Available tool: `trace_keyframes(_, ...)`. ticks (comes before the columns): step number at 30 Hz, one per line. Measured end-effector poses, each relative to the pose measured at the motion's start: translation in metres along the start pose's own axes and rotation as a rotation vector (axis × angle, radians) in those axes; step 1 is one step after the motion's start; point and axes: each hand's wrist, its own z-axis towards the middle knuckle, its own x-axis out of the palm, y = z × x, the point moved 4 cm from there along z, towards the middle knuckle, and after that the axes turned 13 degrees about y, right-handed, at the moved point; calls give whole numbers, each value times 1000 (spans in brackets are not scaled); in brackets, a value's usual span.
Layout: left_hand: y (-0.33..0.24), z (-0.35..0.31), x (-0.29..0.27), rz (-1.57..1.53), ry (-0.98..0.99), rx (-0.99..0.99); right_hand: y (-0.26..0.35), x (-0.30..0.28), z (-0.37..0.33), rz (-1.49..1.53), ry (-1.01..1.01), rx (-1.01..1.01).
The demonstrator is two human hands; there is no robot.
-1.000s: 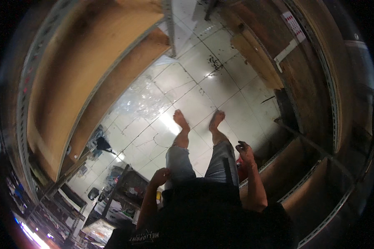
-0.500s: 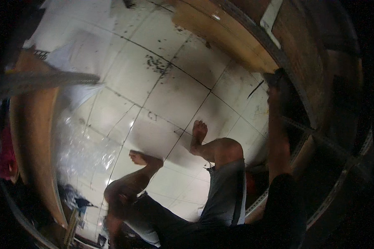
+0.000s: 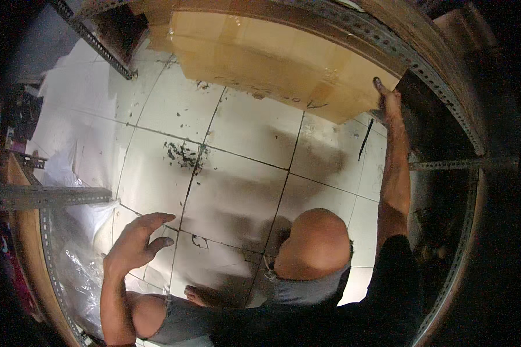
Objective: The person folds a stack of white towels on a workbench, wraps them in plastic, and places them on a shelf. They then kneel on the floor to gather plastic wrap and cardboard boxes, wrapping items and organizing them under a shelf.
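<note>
A long brown cardboard box (image 3: 260,63) lies across the far side, under the shelf edge. My right hand (image 3: 391,101) grips its right end, with the thumb pressed on the face towards me; the other fingers are hidden behind the end. In the near left, my left hand (image 3: 136,243) hovers over the tiled floor (image 3: 237,179) with thumb and fingers apart, holding nothing. My bent right knee (image 3: 312,243) is between the two arms.
Perforated metal shelf posts and rails (image 3: 446,92) curve along the far and right sides. At the left, a metal bar (image 3: 52,197) juts out near clear plastic wrap (image 3: 81,277) and a white bag (image 3: 101,217). Dark crumbs (image 3: 182,155) and a black strip (image 3: 365,139) lie on the floor.
My left hand has risen from beside my knee and reached forward. My right hand now shows on the box's end, and more of the box is in view. The whole view has shifted.
</note>
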Motion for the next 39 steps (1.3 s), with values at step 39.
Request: trace_keyframes(39, -203, 86, -71, 573, -556, 589, 95, 164, -230, -957, 525, -710)
